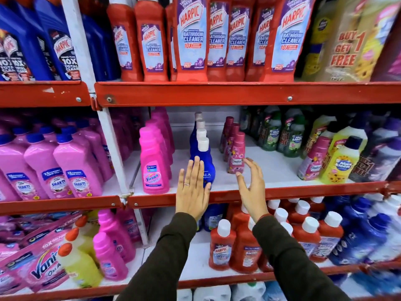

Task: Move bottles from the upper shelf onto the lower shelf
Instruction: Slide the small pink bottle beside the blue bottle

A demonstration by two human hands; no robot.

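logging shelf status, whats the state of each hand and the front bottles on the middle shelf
left hand: open, flat, in front of the blue bottle, holding nothing
right hand: open, fingers spread, holding nothing
blue white-capped plastic bottle: upright, capped, on the shelf
pink Vanish plastic bottle: upright, capped
small pink Comfort bottle: upright, capped, ungrasped

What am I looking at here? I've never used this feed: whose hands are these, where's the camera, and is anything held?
There is one picture, from a camera worn on a person's head, looking forward and down at shop shelves. No machine: two bare hands in dark sleeves. The left hand is flat and open in front of the front blue bottle, which stands on the middle shelf. The right hand is open near a small pink Comfort bottle. Neither hand holds anything. Red Harpic bottles stand on the shelf below.
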